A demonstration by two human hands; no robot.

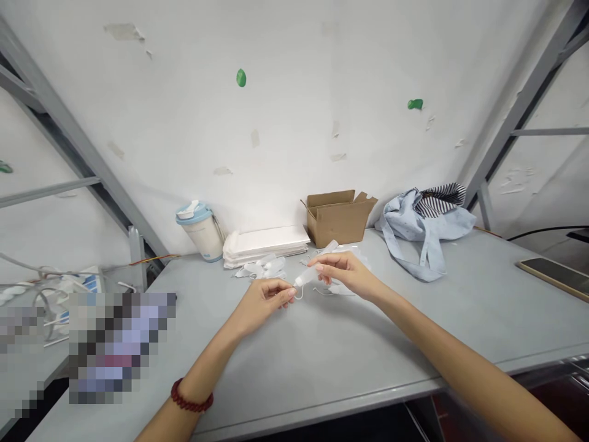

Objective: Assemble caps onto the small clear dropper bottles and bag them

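My right hand [346,274] pinches a small clear plastic piece [305,279] over the grey table [322,362]. My left hand [269,297], fingers curled, pinches the near end of that piece, where a thin white loop hangs down. Both hands meet just above the table's middle. A heap of similar small clear packets [267,267] lies behind the left hand, and more lie behind the right hand [343,248]. A red bead bracelet [191,399] circles my left wrist.
An open cardboard box [338,216], a flat white stack [267,242], a blue-lidded cup [200,230] and a light blue cloth bag [426,224] line the wall. A phone [554,276] lies at the right edge. Metal frame struts rise on both sides.
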